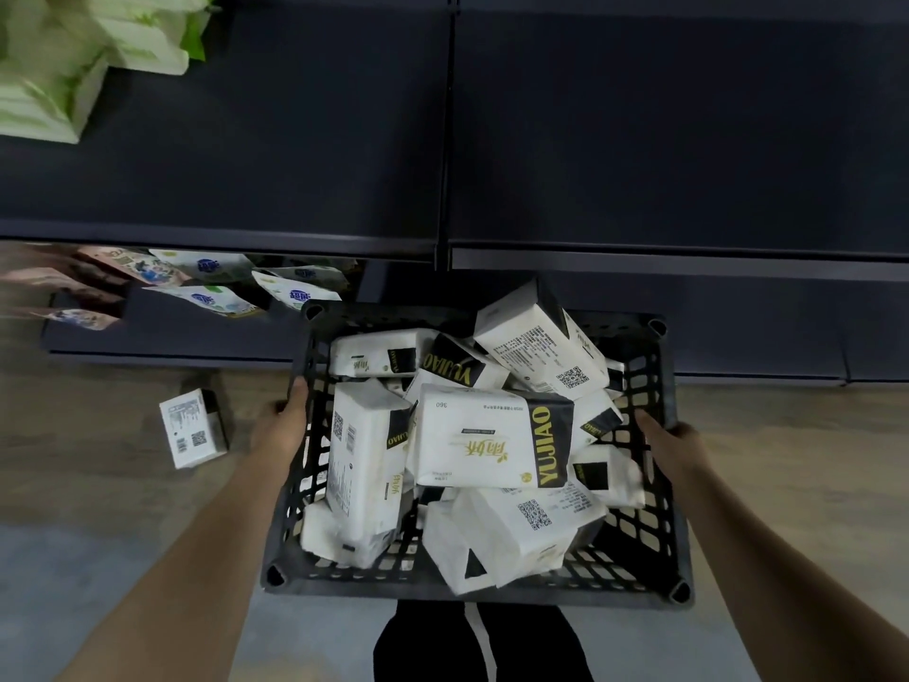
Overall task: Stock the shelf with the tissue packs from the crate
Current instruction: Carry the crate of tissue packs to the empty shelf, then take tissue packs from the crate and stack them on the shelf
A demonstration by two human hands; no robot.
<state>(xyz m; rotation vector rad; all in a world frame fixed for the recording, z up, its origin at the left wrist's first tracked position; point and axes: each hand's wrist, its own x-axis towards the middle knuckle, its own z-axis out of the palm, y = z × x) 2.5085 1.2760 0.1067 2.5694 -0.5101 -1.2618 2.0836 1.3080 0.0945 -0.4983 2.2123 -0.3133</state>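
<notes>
Both arms bare, extended fwd and slightly inward from bottom corners of view. L hand (287,415) curled over left rim of crate (472,590), thumb on top edge, fingers hidden on outer side. R hand (669,443) gripping right rim, thumb on the inner side, fingers wrapped outside. Wrists roughly straight, approx level w/ each other. Dark trousered legs (479,642) below, between forearms.

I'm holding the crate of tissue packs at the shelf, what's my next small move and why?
Probably set the crate down. Your left hand and right hand both grip its rim, so neither is free to lift tissue packs onto the bare dark shelf.
</notes>
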